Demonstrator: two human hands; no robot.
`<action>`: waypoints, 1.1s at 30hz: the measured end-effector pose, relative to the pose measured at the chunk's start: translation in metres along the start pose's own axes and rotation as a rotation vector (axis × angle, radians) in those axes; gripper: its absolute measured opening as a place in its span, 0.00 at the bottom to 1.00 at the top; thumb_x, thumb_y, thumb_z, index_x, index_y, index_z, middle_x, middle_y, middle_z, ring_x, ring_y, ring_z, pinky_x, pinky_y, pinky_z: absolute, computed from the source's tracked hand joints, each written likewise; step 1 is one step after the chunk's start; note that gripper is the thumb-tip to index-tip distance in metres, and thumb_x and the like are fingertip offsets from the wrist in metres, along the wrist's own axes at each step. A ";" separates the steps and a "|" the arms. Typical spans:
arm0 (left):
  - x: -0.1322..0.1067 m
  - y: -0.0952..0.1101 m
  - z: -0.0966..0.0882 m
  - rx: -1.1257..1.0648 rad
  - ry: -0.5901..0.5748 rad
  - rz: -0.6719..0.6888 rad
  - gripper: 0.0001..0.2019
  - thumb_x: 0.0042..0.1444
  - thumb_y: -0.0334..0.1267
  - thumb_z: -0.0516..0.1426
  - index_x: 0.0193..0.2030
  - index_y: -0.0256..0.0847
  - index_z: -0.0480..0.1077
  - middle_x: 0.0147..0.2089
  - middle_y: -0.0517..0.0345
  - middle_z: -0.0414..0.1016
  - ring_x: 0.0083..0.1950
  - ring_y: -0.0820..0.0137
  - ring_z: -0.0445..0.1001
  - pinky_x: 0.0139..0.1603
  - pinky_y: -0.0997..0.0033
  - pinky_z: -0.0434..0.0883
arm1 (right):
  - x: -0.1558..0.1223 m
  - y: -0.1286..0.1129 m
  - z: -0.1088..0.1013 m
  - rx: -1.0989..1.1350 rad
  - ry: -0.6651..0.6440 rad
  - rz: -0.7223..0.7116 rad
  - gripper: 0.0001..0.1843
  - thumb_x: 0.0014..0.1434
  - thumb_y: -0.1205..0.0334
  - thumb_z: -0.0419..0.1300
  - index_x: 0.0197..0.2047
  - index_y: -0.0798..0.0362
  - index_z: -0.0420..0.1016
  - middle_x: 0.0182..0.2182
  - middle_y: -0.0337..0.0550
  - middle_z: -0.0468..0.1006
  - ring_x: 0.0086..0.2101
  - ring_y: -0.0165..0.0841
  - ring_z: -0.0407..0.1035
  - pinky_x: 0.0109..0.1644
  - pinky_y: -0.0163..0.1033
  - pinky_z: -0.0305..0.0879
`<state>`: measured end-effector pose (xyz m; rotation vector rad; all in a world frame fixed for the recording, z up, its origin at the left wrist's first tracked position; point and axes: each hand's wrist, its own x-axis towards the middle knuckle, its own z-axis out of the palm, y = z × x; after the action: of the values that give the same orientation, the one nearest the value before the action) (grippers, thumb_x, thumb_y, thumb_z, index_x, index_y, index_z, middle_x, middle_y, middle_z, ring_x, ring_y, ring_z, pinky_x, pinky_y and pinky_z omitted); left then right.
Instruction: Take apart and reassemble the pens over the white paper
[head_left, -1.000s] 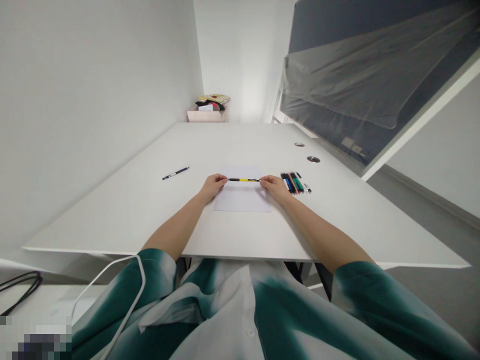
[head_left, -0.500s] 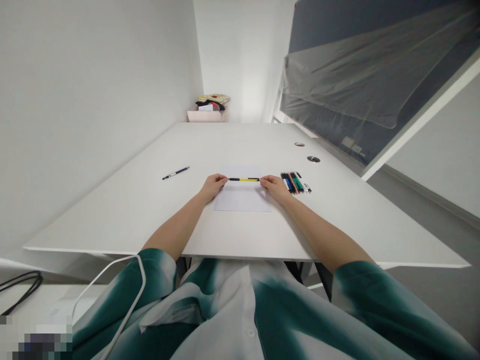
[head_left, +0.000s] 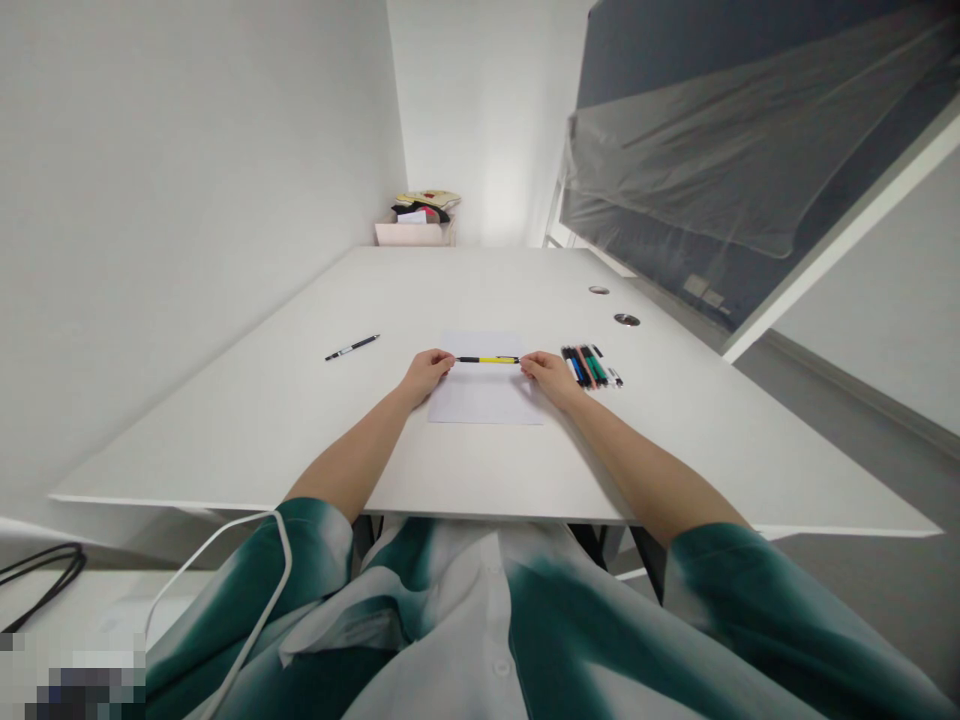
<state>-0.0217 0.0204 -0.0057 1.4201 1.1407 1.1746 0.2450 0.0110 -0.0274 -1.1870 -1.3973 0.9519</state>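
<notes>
A yellow and black pen (head_left: 491, 360) lies level across my view, above a white sheet of paper (head_left: 486, 402). Its black end, at the left, is pinched by my left hand (head_left: 427, 373). Fingers of my right hand (head_left: 549, 376) are closed on the other end, by the clip. Just right of that hand, a row of several pens (head_left: 587, 367) in black, blue, red and green lies on the table. Off to the left rests a single dark pen (head_left: 352, 347) with a pale section, apart from both hands.
The white table (head_left: 465, 470) runs away from me to a box (head_left: 410, 233) of odds and ends at the far end. Two round metal grommets (head_left: 627, 320) sit near the right edge. A plastic-draped dark panel (head_left: 697, 150) stands at the right. A white cable (head_left: 279, 560) loops at lower left.
The pen has turned slightly about its length, so its clip now shows on the upper side. Both hands stay in nearly the same place.
</notes>
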 end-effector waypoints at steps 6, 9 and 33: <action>0.000 0.000 0.001 -0.013 -0.003 -0.009 0.07 0.47 0.39 0.62 0.29 0.36 0.73 0.24 0.61 0.67 0.26 0.75 0.62 0.31 0.71 0.59 | -0.001 -0.003 0.000 0.023 0.010 0.011 0.20 0.44 0.44 0.66 0.28 0.53 0.73 0.23 0.39 0.73 0.27 0.30 0.63 0.35 0.38 0.61; -0.001 0.001 0.001 -0.009 -0.001 -0.014 0.08 0.47 0.39 0.62 0.29 0.36 0.73 0.24 0.61 0.67 0.27 0.75 0.63 0.32 0.71 0.59 | -0.002 -0.003 0.000 0.008 0.014 0.009 0.19 0.44 0.44 0.65 0.28 0.53 0.73 0.23 0.39 0.73 0.27 0.31 0.63 0.35 0.38 0.61; 0.002 -0.002 0.002 -0.015 -0.005 -0.019 0.12 0.46 0.44 0.63 0.26 0.37 0.71 0.24 0.59 0.69 0.28 0.74 0.63 0.32 0.71 0.60 | -0.007 -0.012 0.000 -0.030 -0.022 0.012 0.22 0.45 0.40 0.64 0.26 0.52 0.71 0.20 0.37 0.68 0.25 0.30 0.59 0.32 0.37 0.57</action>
<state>-0.0198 0.0221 -0.0078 1.3970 1.1374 1.1638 0.2426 0.0018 -0.0171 -1.2121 -1.4277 0.9576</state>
